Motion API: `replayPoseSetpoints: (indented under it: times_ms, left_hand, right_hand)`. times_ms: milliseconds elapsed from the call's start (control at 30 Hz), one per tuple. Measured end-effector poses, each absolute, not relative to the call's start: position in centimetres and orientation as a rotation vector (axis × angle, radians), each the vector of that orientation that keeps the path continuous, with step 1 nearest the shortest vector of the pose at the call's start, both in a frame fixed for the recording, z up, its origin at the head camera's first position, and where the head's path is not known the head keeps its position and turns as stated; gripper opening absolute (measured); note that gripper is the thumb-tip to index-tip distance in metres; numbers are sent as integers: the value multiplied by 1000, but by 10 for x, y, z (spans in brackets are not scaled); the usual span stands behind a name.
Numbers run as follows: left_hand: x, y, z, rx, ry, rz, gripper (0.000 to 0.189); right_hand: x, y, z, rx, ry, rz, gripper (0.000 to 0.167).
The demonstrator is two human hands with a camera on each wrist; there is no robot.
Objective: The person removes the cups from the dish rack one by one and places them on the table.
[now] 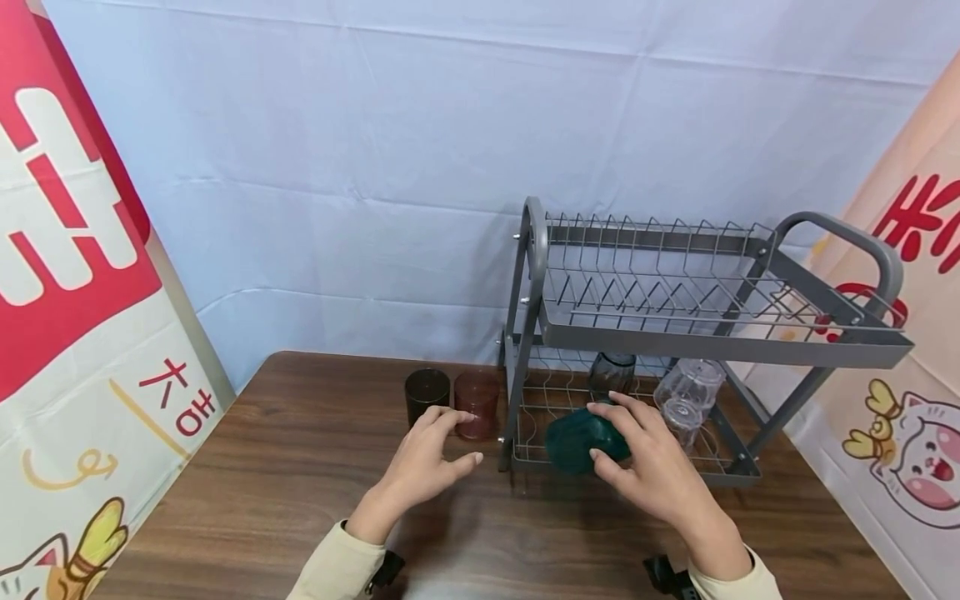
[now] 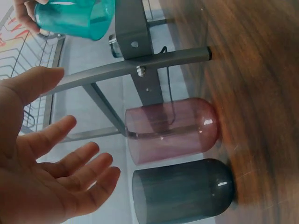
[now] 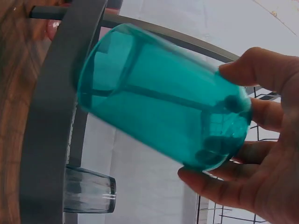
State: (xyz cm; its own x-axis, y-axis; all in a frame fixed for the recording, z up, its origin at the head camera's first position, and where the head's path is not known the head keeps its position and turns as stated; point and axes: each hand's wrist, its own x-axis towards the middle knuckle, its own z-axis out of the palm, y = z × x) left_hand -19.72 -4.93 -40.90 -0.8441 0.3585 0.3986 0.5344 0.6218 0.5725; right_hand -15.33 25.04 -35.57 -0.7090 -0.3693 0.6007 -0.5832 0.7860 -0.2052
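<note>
My right hand (image 1: 652, 458) grips a translucent teal cup (image 1: 577, 442) round its base end, with thumb and fingers on opposite sides. The cup is tilted, in front of the lower tier of a grey two-tier dish rack (image 1: 720, 342). In the right wrist view the teal cup (image 3: 159, 98) has its wider end pointing away from the palm. My left hand (image 1: 420, 462) holds nothing; its fingers are spread and loosely bent. Just beyond it, left of the rack, stand a pinkish-red cup (image 2: 173, 130) and a dark cup (image 2: 184, 191), side by side on the table.
On the rack's lower tier are a smoky grey glass (image 1: 611, 371) and clear glasses (image 1: 697, 379) farther right. The upper tier is wire slots (image 1: 637, 292) framed by grey bars. A pale cloth (image 1: 337, 167) hangs behind the wooden table (image 1: 300, 467).
</note>
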Motion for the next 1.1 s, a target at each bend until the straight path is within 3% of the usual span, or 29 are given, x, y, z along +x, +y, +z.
replayPoseSetpoints:
  times_ms: [533,1100]
  left_hand:
    - [-192,-43,-422,-803,-2406,-1416,47]
    - [-194,-39,-424,-974,-2175,-1740,61]
  right_hand:
    - [-147,244,-369,612,-2356,709,57]
    - [-145,224,-382,534,-2209,1188,56]
